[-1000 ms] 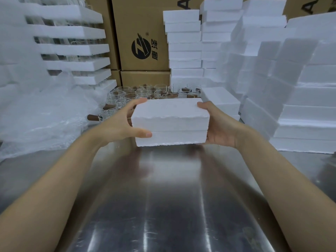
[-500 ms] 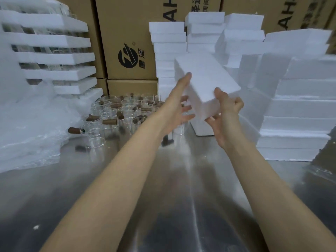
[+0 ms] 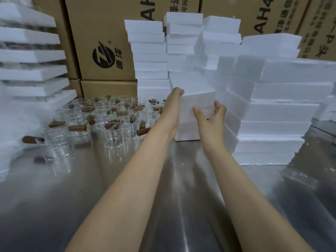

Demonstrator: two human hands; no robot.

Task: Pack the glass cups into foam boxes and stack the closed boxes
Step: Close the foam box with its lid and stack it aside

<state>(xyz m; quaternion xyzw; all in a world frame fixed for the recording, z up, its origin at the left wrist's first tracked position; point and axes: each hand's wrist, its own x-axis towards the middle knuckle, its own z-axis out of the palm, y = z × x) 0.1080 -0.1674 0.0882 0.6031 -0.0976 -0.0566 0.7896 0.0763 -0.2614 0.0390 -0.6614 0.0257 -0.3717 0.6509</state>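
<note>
Both hands grip the closed white rectangular foam box [image 3: 197, 99] at frame centre, left hand [image 3: 172, 106] on its side, right hand [image 3: 211, 120] at its front; stacking step, next seat it squarely on the foam stack [image 3: 187, 132] beneath.

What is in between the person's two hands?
A closed white rectangular foam box, shown in the head view. The left hand grips its left side and the right hand grips its near corner.
</note>
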